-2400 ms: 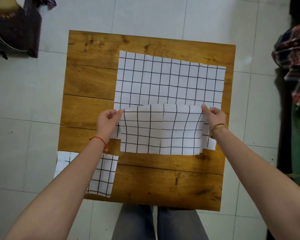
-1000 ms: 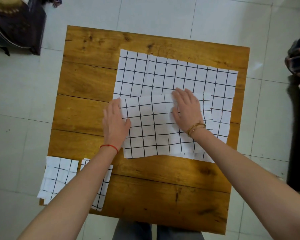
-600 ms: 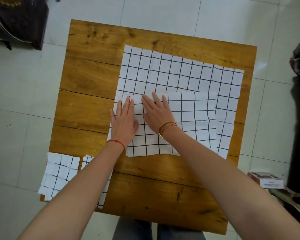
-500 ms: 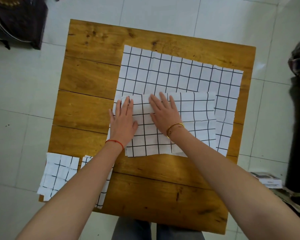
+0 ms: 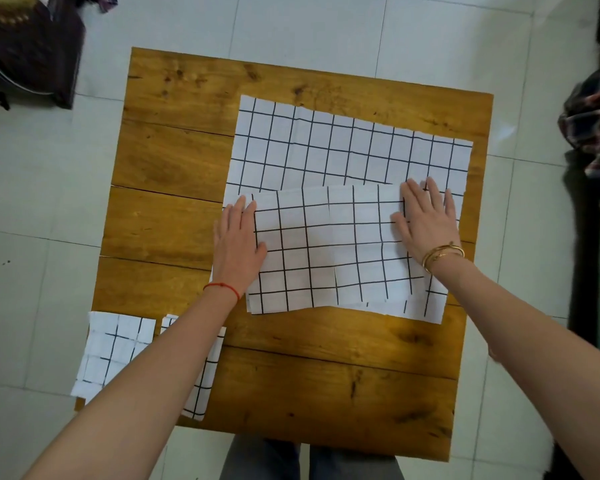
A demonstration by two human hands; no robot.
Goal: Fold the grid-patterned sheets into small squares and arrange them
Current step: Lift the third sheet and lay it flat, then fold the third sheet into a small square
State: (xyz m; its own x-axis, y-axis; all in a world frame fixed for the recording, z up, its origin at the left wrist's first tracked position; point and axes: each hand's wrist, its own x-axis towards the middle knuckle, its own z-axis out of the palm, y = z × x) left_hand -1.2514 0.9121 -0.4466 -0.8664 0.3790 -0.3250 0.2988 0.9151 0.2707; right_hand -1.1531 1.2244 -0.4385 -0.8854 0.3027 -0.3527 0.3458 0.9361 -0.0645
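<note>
wooden table (image 5: 174, 174); flat open hands, left (image 5: 238, 239), right (image 5: 426, 220), press folded sheet (image 5: 329, 251); forearm hides folded squares (image 5: 116, 344).

A home setting is suggested — a small square table of knotted yellow-brown wooden planks (image 5: 174, 209) is set on a floor of large pale glazed tiles (image 5: 32, 188). Dark bags or cloth (image 5: 25, 50) are seen at the upper left, and crumpled plaid clothing (image 5: 593, 109) at the right edge.

wooden table (image 5: 174, 209), pale tiled floor (image 5: 312, 26)
</note>
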